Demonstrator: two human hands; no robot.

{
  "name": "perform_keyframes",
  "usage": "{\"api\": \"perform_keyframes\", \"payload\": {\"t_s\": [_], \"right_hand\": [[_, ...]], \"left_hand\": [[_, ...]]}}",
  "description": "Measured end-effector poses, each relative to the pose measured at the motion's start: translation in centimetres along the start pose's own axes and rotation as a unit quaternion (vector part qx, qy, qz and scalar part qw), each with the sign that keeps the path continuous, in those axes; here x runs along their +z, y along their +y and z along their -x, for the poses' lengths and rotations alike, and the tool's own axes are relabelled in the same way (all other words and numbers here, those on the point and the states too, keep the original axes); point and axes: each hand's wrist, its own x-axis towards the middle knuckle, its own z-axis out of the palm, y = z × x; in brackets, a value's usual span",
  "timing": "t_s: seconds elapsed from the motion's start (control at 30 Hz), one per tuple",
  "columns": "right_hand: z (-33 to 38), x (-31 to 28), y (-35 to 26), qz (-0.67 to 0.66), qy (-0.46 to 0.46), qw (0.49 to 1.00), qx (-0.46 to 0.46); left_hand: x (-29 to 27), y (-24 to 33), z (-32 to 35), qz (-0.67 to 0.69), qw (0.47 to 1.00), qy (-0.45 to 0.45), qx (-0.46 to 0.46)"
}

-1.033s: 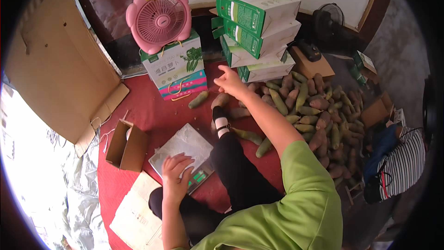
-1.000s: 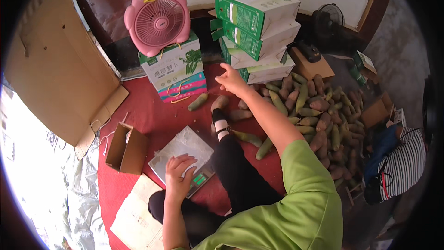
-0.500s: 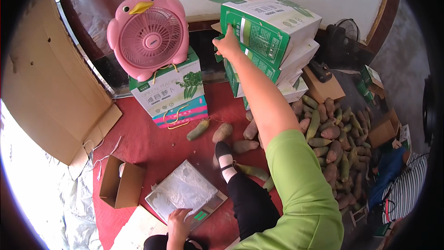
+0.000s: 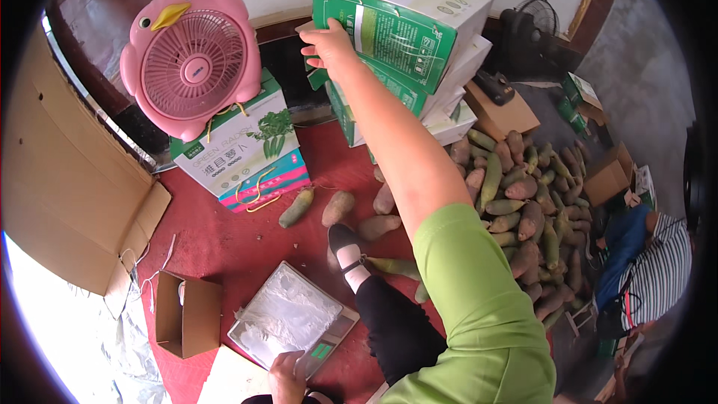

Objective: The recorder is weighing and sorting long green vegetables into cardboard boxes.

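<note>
While the left hand (image 4: pixel 287 377) (grip unclear) lay by the scale (image 4: pixel 288 313), the right hand (image 4: pixel 333 48), fingers spread, had risen to the top box (image 4: pixel 404 39), now within grasp.

A large cardboard sheet (image 4: pixel 71 187) stands left of the pink bird-shaped fan (image 4: pixel 196 69); a black fan (image 4: pixel 529 30), well right of it.

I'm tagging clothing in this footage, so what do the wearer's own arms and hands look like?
The right arm has a plain, loose lime-green short sleeve, leaving the forearm bare. The right hand and left hand wear no gloves, and no watch or bracelet shows on the right wrist. The left sleeve is out of view.
</note>
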Motion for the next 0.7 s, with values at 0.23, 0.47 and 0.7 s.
{"api": "perform_keyframes", "payload": {"t_s": [0.23, 0.47, 0.7], "right_hand": [[8.8, -5.9, -7.5, -0.082, 0.029, 0.988, -0.13], [23.1, -13.8, -20.8, -0.152, 0.097, 0.961, -0.211], [36.4, -16.9, -21.1, -0.24, -0.013, 0.957, -0.165]], "left_hand": [[0.4, -0.1, 1.4, -0.034, 0.998, 0.035, 0.048], [-0.7, -0.3, 3.0, -0.022, 0.99, 0.106, 0.093], [-2.8, 0.6, 3.7, -0.03, 0.961, 0.226, 0.153]]}}
